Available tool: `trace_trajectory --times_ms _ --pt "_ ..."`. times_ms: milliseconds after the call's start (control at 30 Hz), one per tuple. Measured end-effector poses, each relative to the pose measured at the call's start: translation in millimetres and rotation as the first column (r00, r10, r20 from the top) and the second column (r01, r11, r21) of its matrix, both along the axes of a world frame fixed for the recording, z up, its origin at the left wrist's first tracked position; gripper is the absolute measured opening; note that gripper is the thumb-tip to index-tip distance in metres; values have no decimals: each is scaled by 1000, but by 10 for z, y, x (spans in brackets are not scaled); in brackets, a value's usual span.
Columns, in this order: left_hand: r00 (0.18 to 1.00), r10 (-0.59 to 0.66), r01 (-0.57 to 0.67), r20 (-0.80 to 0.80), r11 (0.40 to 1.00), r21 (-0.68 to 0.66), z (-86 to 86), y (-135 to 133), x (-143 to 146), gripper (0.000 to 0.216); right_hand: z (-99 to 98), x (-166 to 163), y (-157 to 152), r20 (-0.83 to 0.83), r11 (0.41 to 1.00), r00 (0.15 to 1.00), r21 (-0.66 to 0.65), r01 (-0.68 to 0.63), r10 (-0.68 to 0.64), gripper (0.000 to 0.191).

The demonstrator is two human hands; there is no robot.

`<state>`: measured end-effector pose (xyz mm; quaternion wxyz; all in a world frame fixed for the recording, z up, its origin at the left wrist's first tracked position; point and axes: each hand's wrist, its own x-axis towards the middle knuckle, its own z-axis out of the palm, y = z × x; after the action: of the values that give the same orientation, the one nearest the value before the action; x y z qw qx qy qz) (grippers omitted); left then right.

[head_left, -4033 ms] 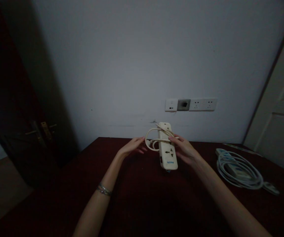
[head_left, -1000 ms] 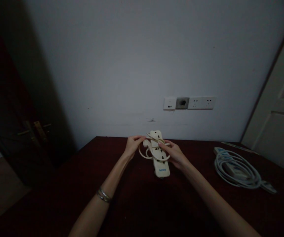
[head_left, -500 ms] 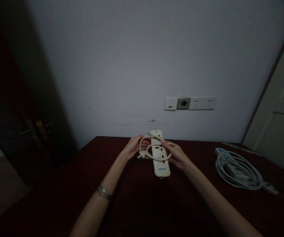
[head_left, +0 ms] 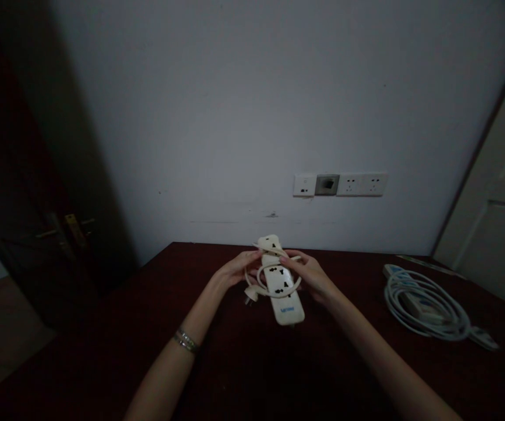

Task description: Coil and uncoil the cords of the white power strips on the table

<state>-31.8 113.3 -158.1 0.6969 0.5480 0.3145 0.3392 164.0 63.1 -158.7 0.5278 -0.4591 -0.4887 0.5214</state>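
A white power strip (head_left: 288,310) with several sockets and blue lettering is held up over the dark red table, its lettered end toward me. Its white cord is looped across the sockets. The cord's plug (head_left: 251,294) hangs at the left side with its prongs pointing down. My left hand (head_left: 240,266) is closed at the far left side of the strip, around the cord; some of its fingers are hidden behind. From the right, my right hand (head_left: 307,272) grips the strip, with the thumb pressing the cord onto its top face.
On the right of the table (head_left: 147,316) lies another power strip under a coiled white cable (head_left: 428,310). A thin flat strip (head_left: 430,266) lies near the back right edge. Wall sockets (head_left: 361,185) and a switch plate are on the wall behind; a dark door stands at left.
The power strip has tilted, its far end swinging left and its near end dropping slightly. The plug has turned to point downward. Both hands have come slightly lower, still holding.
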Motion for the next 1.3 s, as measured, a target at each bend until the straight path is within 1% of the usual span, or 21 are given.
trace_trajectory --times_ms 133,233,300,400,500,633,700,733,767,800,833,867,900,933,967,1033,1100,1133,1167,1233,1300 --pt "995 96 -93 -7 980 175 43 -84 92 39 51 -37 -22 60 990 998 140 14 -22 57" --pt "984 170 -177 50 954 241 50 -91 165 39 124 -24 -35 48 983 997 173 54 -63 67" --pt "974 208 -223 86 948 227 37 -69 185 37 181 -5 -58 48 984 997 170 46 -55 82" --pt "958 232 -260 170 952 162 28 -32 166 35 254 9 -119 16 984 998 168 -56 54 104" --pt "934 253 -279 251 957 76 62 -9 111 34 296 -25 -189 -29 974 991 186 -126 134 112" --pt "920 266 -280 286 960 5 139 12 24 32 321 -91 -238 -62 969 989 216 -117 134 100" --pt "922 274 -278 273 960 -23 175 17 -15 32 348 -85 -254 -34 967 989 221 -130 141 88" --pt "923 281 -284 264 958 -25 193 16 -33 31 372 -68 -267 8 965 993 233 -119 121 80" --pt "922 291 -296 255 955 -20 211 11 -47 30 403 -44 -289 73 961 995 265 -82 65 70" --pt "920 306 -313 246 950 -11 230 4 -59 30 442 -16 -321 151 945 988 325 -22 -28 59" --pt "914 325 -334 241 943 -5 250 -5 -68 29 487 13 -364 231 912 961 408 46 -152 47" --pt "906 349 -357 239 934 -8 271 -15 -73 29 534 39 -419 305 863 910 496 99 -280 35" --pt "897 371 -377 240 926 -19 290 -24 -75 28 579 60 -484 372 815 847 567 116 -380 24" --pt "887 392 -395 244 918 -37 307 -30 -74 28 616 73 -554 446 796 787 598 92 -426 19" --pt "874 414 -414 253 908 -57 320 -31 -70 28 638 79 -624 533 814 742 580 30 -407 20" --pt "845 458 -450 277 888 -96 331 -19 -57 27 625 69 -738 704 895 675 420 -149 -218 29" --pt "812 503 -486 297 864 -135 327 5 -42 25 530 39 -780 782 929 623 251 -270 -30 28" --pt "796 526 -503 301 850 -156 323 17 -35 25 460 17 -764 791 935 612 208 -288 13 27" --pt "783 544 -516 302 839 -174 320 25 -30 25 380 -8 -724 787 939 617 194 -282 23 28" --pt "768 561 -527 308 828 -194 322 27 -24 24 218 -71 -589 748 944 663 196 -266 32 45" --pt "765 558 -525 322 830 -189 334 11 -22 25 81 -144 -428 635 935 765 197 -296 108 57"
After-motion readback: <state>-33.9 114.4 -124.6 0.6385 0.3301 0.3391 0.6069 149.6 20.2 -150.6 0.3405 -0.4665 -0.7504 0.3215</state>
